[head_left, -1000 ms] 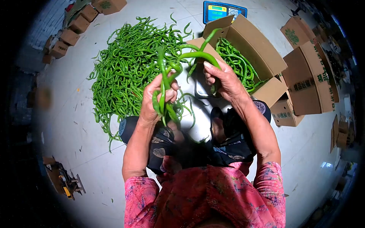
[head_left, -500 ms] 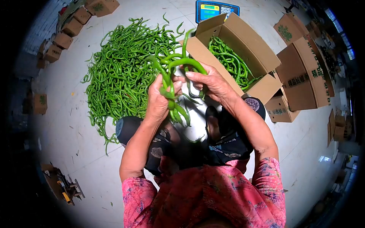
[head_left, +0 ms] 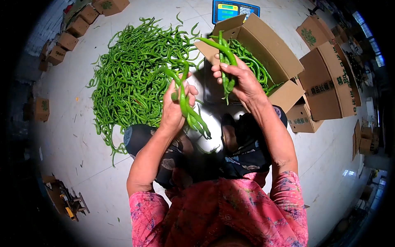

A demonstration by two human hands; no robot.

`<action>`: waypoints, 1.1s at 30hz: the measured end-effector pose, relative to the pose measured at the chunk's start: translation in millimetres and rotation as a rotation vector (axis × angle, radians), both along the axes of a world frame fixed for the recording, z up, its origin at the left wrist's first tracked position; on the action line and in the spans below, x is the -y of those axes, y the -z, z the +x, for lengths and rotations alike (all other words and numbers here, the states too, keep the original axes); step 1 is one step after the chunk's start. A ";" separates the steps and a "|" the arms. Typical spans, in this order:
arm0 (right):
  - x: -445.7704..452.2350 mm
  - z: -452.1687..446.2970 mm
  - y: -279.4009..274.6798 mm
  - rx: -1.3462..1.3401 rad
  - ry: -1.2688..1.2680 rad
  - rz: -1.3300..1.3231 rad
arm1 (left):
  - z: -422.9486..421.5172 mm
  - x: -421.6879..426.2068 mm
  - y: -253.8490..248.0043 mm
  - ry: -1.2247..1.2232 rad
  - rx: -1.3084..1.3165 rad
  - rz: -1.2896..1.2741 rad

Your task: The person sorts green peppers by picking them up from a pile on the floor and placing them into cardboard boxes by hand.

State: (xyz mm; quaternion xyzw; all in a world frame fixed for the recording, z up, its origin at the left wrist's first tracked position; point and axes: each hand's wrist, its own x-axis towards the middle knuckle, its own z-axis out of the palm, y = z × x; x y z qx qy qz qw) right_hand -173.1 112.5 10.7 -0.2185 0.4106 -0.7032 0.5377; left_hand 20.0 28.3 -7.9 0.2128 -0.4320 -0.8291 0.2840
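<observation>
Several long green peppers (head_left: pixel 183 101) are in my left hand (head_left: pixel 175 105), whose fingers wrap round them, in front of the pile's right side. My right hand (head_left: pixel 240 78) grips a few more green peppers (head_left: pixel 226 53) between thumb and fingers, at the near left side of an open cardboard box (head_left: pixel 269 43). Inside that box lie green peppers (head_left: pixel 257 66). A large heap of green peppers (head_left: pixel 135 74) covers the floor on the left. The two hands are apart.
A blue scale display (head_left: pixel 234 11) stands behind the box. More cardboard boxes are at the right (head_left: pixel 325 88), one lower beside it (head_left: pixel 303 117). A row of small boxes (head_left: pixel 78 26) lines the far left. Tools (head_left: pixel 72 201) lie at the lower left.
My right hand has moved up and right, away from my left hand, with peppers now gathered in it. My left hand still holds its peppers, with fewer showing.
</observation>
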 end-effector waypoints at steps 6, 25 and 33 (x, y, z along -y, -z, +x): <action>-4.4 -2.7 -3.6 -0.221 0.064 0.000 | 1.5 2.9 -1.2 0.046 0.036 -0.032; -6.0 23.1 3.8 -0.632 -0.427 0.279 | 1.5 10.0 -0.5 0.082 -0.149 0.057; -3.1 37.0 25.0 -0.335 -0.652 0.203 | -2.4 13.5 1.6 0.029 -0.046 -0.085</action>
